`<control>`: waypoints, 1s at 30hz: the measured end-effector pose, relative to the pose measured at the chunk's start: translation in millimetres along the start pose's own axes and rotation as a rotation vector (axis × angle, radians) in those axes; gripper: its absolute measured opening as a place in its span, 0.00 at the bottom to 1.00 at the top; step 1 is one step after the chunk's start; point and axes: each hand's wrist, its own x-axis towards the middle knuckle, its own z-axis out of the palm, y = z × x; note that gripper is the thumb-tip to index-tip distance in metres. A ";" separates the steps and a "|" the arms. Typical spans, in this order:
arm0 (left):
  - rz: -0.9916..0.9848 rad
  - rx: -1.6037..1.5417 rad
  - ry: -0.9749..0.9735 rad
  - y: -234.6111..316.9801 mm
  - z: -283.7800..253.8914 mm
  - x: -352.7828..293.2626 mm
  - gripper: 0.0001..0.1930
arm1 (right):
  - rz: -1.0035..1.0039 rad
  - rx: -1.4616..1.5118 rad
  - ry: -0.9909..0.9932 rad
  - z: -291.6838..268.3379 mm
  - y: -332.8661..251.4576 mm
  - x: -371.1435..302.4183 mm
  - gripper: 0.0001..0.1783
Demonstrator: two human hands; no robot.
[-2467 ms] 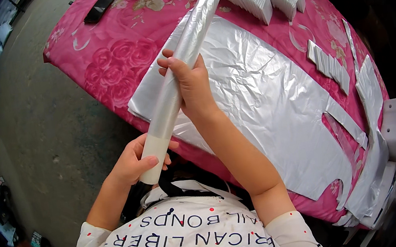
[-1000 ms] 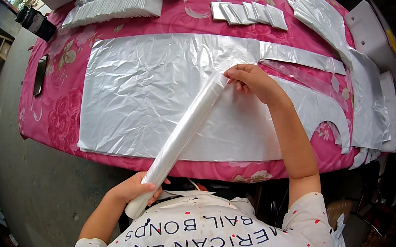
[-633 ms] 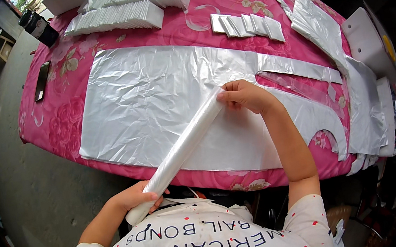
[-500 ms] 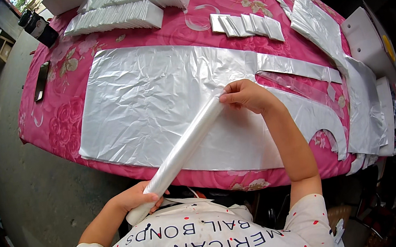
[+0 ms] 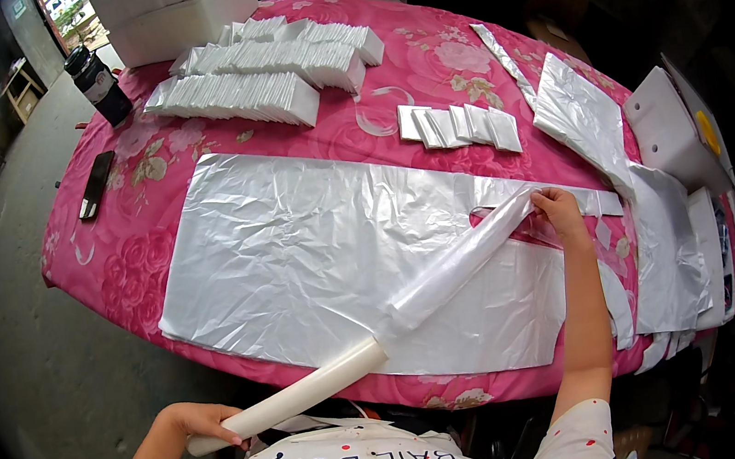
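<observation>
The left hand (image 5: pixel 206 424) was down below the table's near edge, fingers wrapped round the bottom end of a cream tube (image 5: pixel 301 394), and that grip looked like the anchor: the tube slanted up and to the right, its top end just reaching over the near edge. Off that top end came the rolled plastic film (image 5: pixel 464 257), a loose translucent sleeve that ran on in the same slanting line, up to the right hand (image 5: pixel 558 209). That hand was closed, fingertips pinched on the far end of the film, out near the table's right edge. Held at both ends like that, the film stayed in one line and, as far as I could judge, a little above what lay under it.

And under it lay a broad silvery plastic sheet (image 5: pixel 298 262), spread flat and crinkled across the near half of the pink flowered tablecloth (image 5: pixel 121 262), its long side along the near edge. Further back, toward the far edge, folded white packets (image 5: pixel 260 81) stood stacked in long rows, with a shorter row of the same packets (image 5: pixel 457 123) nearer the middle, all well apart from the hands. More silvery sheets (image 5: pixel 590 121) draped over the right edge. At the far left corner sat a dark bottle (image 5: pixel 97 79), and a black flat device (image 5: pixel 95 184) lay along the left edge, both clear of the work.
</observation>
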 end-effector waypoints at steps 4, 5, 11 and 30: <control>-0.049 0.363 0.019 39.0 -3.5 -15.4 0.24 | -0.010 -0.037 -0.087 7.9 -4.1 2.6 0.07; -0.027 0.536 0.039 61.3 1.6 -11.4 0.24 | -0.029 -0.101 -0.102 26.0 -16.4 -2.5 0.07; 0.292 1.313 0.427 197.8 49.4 58.8 0.23 | -0.093 0.007 -0.351 94.7 -22.8 -4.8 0.08; 0.823 1.772 0.431 134.7 80.3 153.6 0.39 | -0.268 -0.206 -0.206 134.1 -61.0 -58.1 0.18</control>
